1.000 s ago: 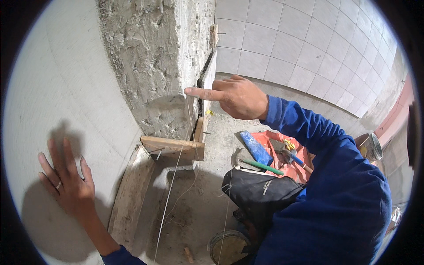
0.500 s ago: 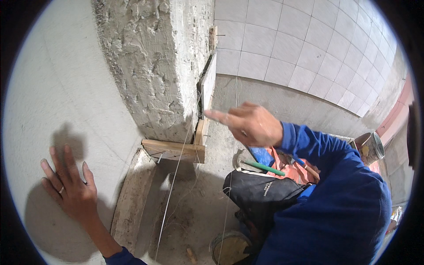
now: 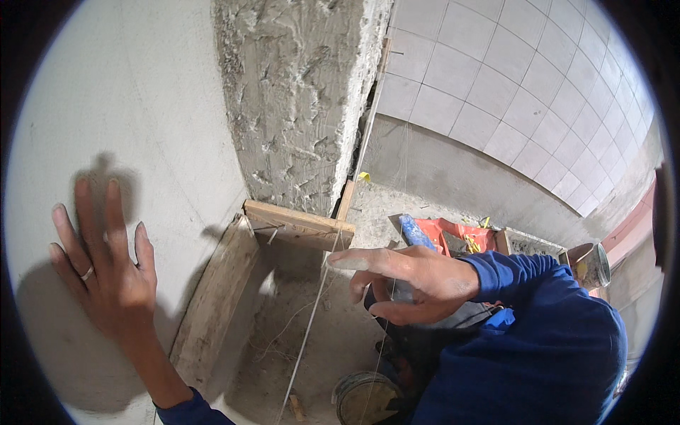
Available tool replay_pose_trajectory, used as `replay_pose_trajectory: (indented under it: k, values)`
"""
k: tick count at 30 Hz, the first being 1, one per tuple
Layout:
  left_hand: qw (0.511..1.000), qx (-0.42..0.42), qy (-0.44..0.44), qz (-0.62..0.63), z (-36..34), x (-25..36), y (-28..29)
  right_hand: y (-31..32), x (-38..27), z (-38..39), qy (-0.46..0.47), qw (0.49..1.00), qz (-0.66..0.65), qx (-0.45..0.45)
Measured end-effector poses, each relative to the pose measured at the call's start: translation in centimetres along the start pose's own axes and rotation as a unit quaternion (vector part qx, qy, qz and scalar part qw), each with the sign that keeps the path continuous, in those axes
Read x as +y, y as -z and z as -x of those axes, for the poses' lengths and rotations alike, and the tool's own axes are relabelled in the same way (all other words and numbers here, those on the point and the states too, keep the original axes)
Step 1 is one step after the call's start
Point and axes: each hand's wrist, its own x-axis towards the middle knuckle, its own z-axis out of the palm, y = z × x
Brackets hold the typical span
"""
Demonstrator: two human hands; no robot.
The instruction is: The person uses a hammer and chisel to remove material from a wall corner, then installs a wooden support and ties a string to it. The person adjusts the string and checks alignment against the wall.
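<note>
My left hand [image 3: 106, 262] rests open against the smooth pale wall [image 3: 163, 92], fingers spread, a ring on one of them. In front of me my right hand [image 3: 425, 280] has its index finger stretched left and the other fingers loosely bent; I see nothing held in it. The index fingertip appears close to a taut white string [image 3: 306, 341]; whether they touch I cannot tell. Just beyond that fingertip, a wooden strip [image 3: 294, 217] crosses the foot of the rough plastered column [image 3: 290, 106]. A second wooden strip [image 3: 346, 201] meets its right end.
Grey tiles [image 3: 496, 85] cover the wall at the right. A red sheet [image 3: 464, 232] lies beyond my right arm. One bucket [image 3: 341, 400] stands at the lower middle, another bucket [image 3: 603, 265] at the far right. A long board [image 3: 212, 312] leans along the left wall.
My right hand has come down and nearer, from beside the column's edge to below the wooden strip. The view has shifted, and my left hand remains on the wall.
</note>
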Motion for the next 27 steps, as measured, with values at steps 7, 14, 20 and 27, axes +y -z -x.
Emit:
replay_pose_trajectory:
  k: [7, 14, 20, 27]
  values:
    - [1.0, 0.004, -0.005, -0.012, 0.2, -0.2, -0.7, -0.4, -0.1, -1.0, 0.036, 0.999, 0.007, -0.026]
    - [1.0, -0.024, 0.001, 0.007, 0.3, -0.1, -0.5, -0.7, 0.2, -1.3, 0.117, 0.992, -0.013, -0.033]
    - [1.0, -0.025, -0.003, 0.001, 0.1, -0.3, -0.8, -0.6, 0.4, -1.0, 0.12, 0.992, -0.028, -0.041]
    - [1.0, -0.02, -0.001, -0.006, 0.3, -0.3, -0.8, -0.5, 0.4, -1.1, 0.075, 0.991, -0.084, -0.066]
